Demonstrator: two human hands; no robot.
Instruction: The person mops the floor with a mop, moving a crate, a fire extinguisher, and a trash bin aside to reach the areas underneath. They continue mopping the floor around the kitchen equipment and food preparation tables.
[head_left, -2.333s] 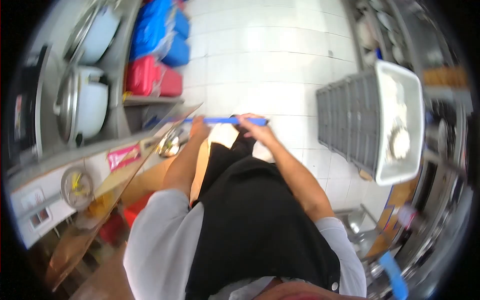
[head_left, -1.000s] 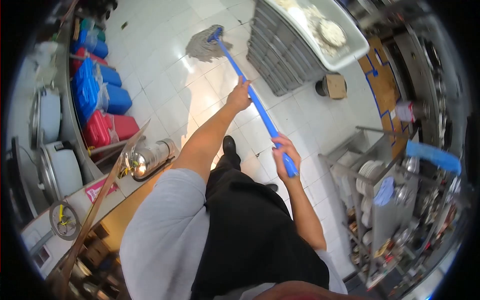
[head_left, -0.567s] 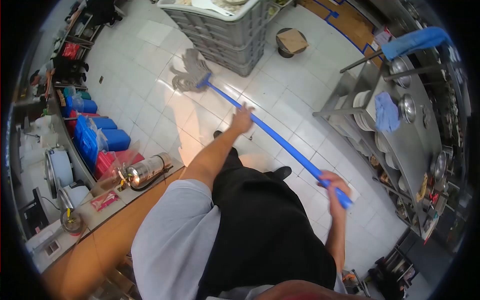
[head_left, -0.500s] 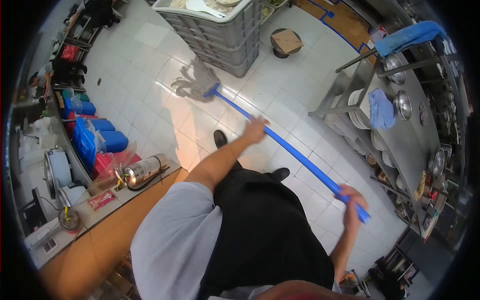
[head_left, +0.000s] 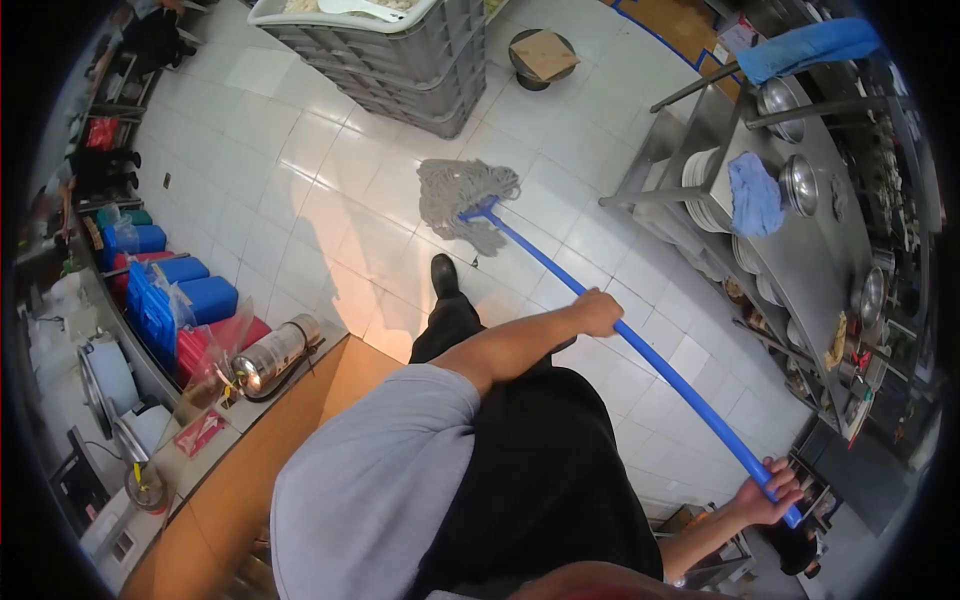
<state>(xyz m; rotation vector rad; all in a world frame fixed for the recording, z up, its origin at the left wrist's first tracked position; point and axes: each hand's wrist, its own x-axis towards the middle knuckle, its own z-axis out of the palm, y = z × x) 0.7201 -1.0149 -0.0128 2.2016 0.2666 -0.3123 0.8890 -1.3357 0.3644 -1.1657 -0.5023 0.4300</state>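
A string mop with a blue handle [head_left: 680, 380] lies slantwise across the view. Its grey strands [head_left: 455, 200] are spread over the white tiled floor [head_left: 560, 210], below the stacked crates. Partway along the handle, my left hand [head_left: 598, 312] is closed around it. My right hand [head_left: 768, 492] grips the handle close to its upper end, at the lower right. One black shoe [head_left: 444, 276] shows on the floor just below the mop strands; the other is mostly hidden behind my left arm and apron.
Stacked grey crates [head_left: 400, 85] with a white tub on top stand ahead. Beyond them is a dark round container [head_left: 535, 80] with cardboard on it. A metal rack [head_left: 790, 270] with bowls and plates runs along the right. On the left, a fire extinguisher [head_left: 275, 355] lies on a ledge.
The mop head has swung right and slightly back toward me, its strands now fanned out. Both hands have moved right and lower in view with the handle. The view has shifted a little.
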